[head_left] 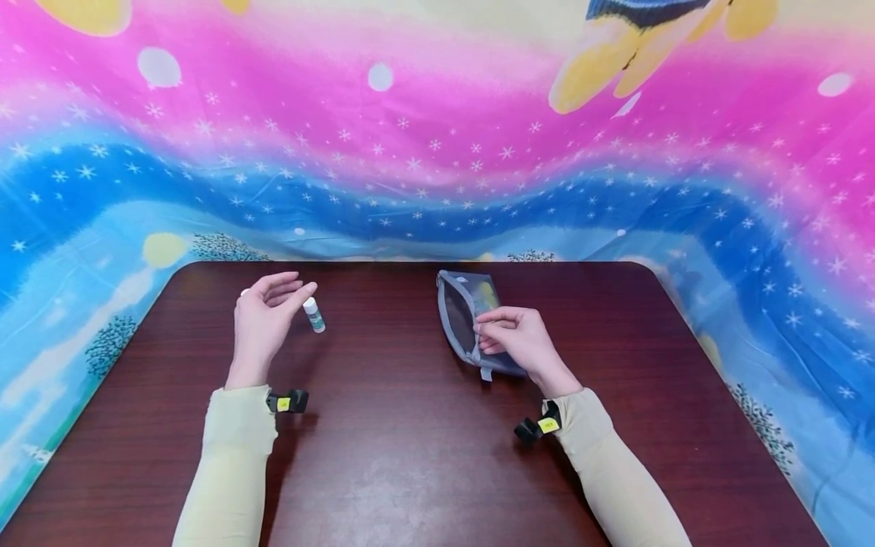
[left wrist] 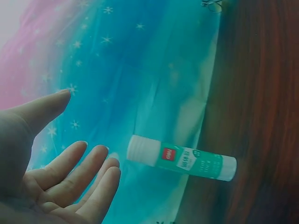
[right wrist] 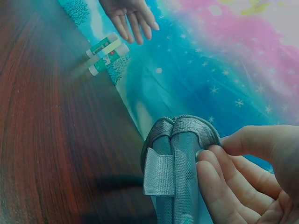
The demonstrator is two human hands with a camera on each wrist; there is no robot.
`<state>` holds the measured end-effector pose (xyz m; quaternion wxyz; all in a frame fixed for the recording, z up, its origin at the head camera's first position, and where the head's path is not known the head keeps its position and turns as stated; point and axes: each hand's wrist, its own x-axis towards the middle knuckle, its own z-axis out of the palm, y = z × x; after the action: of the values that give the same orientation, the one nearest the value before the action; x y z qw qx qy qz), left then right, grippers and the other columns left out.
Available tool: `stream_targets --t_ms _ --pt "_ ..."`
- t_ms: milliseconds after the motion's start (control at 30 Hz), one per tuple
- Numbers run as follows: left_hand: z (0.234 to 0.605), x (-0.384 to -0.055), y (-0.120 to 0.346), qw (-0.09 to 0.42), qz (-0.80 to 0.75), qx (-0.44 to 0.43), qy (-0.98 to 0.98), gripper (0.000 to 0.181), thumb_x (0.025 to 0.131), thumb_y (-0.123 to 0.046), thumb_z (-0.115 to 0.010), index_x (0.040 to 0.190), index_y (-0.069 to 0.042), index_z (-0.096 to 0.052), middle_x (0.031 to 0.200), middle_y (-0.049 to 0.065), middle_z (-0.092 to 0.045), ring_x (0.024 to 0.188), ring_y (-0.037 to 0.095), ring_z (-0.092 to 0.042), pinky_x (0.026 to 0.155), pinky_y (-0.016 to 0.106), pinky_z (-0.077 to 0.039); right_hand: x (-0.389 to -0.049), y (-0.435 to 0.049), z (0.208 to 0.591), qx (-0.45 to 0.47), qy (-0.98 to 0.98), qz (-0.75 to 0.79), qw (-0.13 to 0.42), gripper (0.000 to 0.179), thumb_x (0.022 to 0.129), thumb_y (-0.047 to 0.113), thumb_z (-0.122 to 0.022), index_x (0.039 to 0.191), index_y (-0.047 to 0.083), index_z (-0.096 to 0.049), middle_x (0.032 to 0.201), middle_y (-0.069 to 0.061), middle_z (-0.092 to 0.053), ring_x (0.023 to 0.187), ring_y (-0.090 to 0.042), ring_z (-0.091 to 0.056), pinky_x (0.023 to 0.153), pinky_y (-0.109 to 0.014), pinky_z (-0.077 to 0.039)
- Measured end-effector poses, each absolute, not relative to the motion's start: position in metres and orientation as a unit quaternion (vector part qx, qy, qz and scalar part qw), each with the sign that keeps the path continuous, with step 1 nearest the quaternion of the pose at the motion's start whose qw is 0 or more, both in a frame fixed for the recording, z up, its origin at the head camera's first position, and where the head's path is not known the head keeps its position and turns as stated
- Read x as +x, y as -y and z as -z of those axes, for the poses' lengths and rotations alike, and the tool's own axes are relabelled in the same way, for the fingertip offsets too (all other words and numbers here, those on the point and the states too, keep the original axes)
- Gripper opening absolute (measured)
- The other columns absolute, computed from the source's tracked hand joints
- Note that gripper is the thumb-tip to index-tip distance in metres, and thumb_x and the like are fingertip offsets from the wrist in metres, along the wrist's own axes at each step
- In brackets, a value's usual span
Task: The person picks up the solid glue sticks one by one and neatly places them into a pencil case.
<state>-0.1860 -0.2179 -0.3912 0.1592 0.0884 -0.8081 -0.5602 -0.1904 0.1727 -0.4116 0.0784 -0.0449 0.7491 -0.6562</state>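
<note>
My left hand (head_left: 263, 319), fingers loosely extended and holding nothing, is beside a green-and-white glue stick (head_left: 315, 316). In the left wrist view that glue stick (left wrist: 184, 158) stands on the table, apart from the fingertips. The right wrist view shows two green-labelled glue sticks (right wrist: 111, 59) close together, with a yellow strip between them whose kind I cannot tell. My right hand (head_left: 519, 342) pinches the rim of a grey mesh zipper pouch (head_left: 447, 323) between thumb and fingers. The pouch's mouth gapes, and its fabric tab (right wrist: 160, 172) shows at the near end.
The dark wood-grain table (head_left: 383, 425) ends at a far edge, where a colourful printed cloth (head_left: 410, 190) hangs behind and along both sides. Black wrist mounts (head_left: 290, 401) sit at both cuffs. A white bit (head_left: 244, 292) shows behind the left hand.
</note>
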Motion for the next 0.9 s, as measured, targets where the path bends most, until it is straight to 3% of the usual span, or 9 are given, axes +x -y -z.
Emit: stream_targets --t_ms 367,667,900 --pt "0.405 -0.188 0.221 0.126 0.56 0.094 0.814 0.062 0.086 -0.044 -0.082 0.135 -0.009 -0.065 0.126 0.014 -0.068 0.112 0.02 -0.066 0.085 0.019 -0.05 -0.19 -0.172 0.412 -0.044 -0.749 0.657 0.081 0.023 0.093 0.003 -0.072 0.111 -0.011 -0.071 0.098 -0.028 -0.072 0.069 -0.021 -0.072 0.067 -0.036 -0.062" --pt "0.417 -0.193 0.226 0.087 0.551 0.092 0.825 0.065 0.086 -0.041 -0.084 0.136 -0.007 -0.062 0.127 0.012 -0.067 0.115 0.026 -0.066 0.085 0.019 -0.051 -0.191 -0.171 0.412 -0.043 -0.751 0.654 0.082 0.023 0.093 0.003 -0.072 0.111 -0.01 -0.071 0.095 -0.023 -0.074 0.069 -0.02 -0.072 0.067 -0.036 -0.062" --pt "0.428 -0.195 0.229 0.054 0.545 0.089 0.832 0.067 0.086 -0.038 -0.084 0.138 -0.004 -0.06 0.128 0.016 -0.065 0.117 0.029 -0.065 0.09 0.028 -0.053 -0.191 -0.171 0.414 -0.044 -0.751 0.654 0.084 0.026 0.093 0.005 -0.073 0.113 -0.012 -0.07 0.096 -0.023 -0.074 0.069 -0.02 -0.072 0.067 -0.035 -0.062"
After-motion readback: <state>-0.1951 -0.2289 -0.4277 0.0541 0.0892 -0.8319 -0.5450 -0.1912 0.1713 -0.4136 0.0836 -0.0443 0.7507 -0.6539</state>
